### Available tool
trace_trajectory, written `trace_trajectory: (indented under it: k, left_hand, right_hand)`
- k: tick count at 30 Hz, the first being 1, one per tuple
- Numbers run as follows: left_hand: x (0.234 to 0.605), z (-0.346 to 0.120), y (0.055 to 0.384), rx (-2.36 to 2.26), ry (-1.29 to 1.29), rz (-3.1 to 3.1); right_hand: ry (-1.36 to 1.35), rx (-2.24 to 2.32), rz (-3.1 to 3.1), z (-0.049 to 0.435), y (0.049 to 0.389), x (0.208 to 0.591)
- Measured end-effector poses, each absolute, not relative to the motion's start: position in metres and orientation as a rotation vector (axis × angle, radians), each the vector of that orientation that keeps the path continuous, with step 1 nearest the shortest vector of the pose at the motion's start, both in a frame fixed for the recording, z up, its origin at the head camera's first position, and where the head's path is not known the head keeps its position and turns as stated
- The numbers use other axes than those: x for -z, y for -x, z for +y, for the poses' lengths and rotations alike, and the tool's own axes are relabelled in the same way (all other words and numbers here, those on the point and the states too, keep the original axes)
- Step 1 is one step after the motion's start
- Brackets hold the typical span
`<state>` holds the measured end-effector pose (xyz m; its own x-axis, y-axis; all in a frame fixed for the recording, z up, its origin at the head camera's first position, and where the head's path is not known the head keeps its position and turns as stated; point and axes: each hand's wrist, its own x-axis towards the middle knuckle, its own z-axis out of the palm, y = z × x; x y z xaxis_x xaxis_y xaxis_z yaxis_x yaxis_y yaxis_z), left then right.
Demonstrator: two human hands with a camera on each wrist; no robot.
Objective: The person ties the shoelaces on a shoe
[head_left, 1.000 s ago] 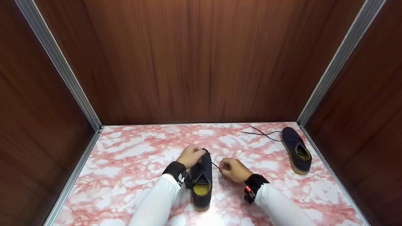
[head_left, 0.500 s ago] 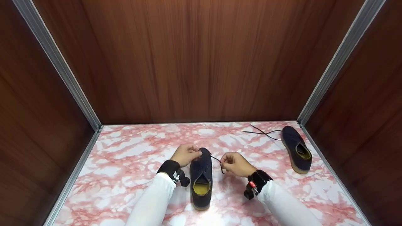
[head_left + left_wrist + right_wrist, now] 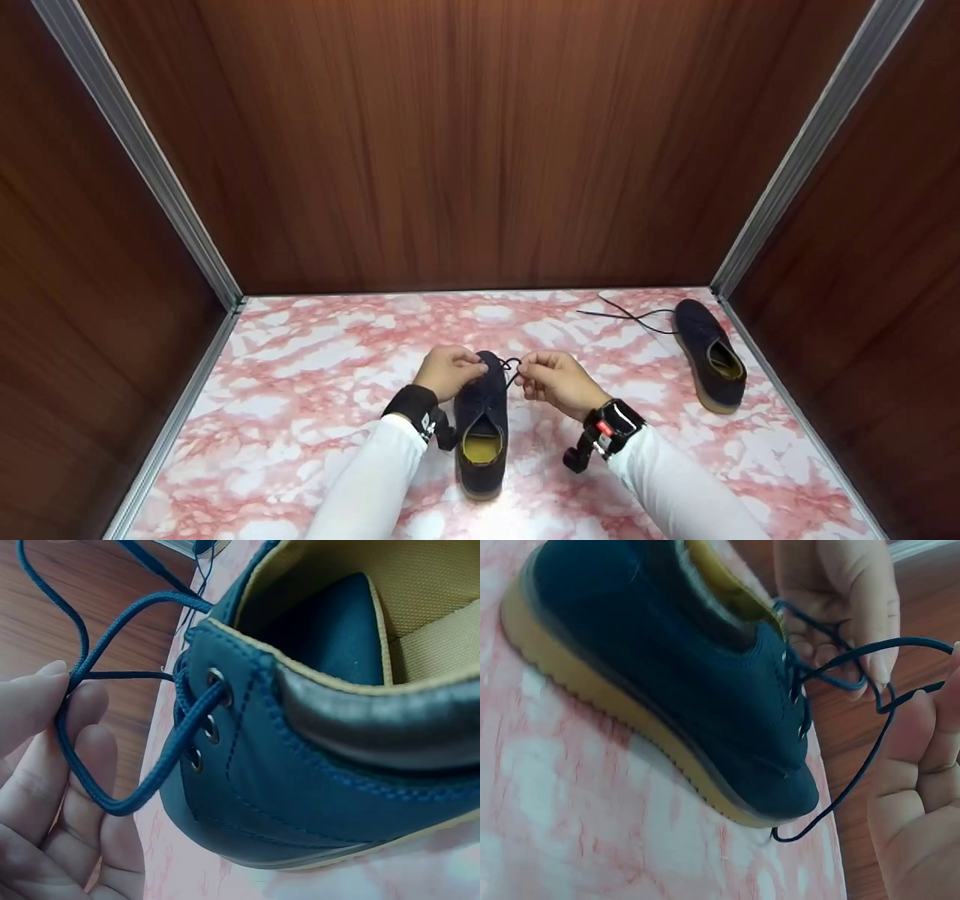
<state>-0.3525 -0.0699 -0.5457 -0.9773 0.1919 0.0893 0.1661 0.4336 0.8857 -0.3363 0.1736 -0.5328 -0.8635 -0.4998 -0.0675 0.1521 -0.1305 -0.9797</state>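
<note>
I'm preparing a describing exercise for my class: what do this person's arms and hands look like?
The left hand and right hand are bare, without gloves. The left sleeve and right sleeve are white and long. The left wristband and right wristband are black, each with a small black device sticking out. The right one carries a red patch.
</note>
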Motion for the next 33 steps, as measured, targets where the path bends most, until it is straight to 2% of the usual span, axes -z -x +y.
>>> trace_trajectory:
  k: [9, 15, 19, 22, 29, 31, 33]
  left_hand:
    - [0.544, -0.069, 0.351, -1.625, -0.331, 2.654]
    - [0.544, -0.069, 0.351, -1.601, -0.322, 2.681]
    - [0.543, -0.070, 0.351, -1.587, -0.326, 2.696]
    - [0.544, -0.070, 0.351, -1.603, -0.325, 2.685]
    - [0.550, -0.070, 0.349, -1.722, -0.268, 2.549]
    - [0.552, -0.070, 0.349, -1.750, -0.256, 2.511]
    - [0.554, -0.070, 0.349, -1.762, -0.237, 2.484]
  right_hand:
    - [0.391, 2.128, 1.583, 0.169, 0.337, 0.524]
    - [0.484, 2.016, 1.960, 0.160, 0.335, 0.526]
    - [0.677, 1.867, 2.305, 0.153, 0.329, 0.529]
    - [0.925, 1.643, 2.586, 0.150, 0.322, 0.531]
    - [1.768, 0.708, 3.220, 0.145, 0.317, 0.552]
    - [1.815, 0.540, 3.292, 0.143, 0.316, 0.558]
    - [1.729, 0.530, 3.288, 0.142, 0.315, 0.562]
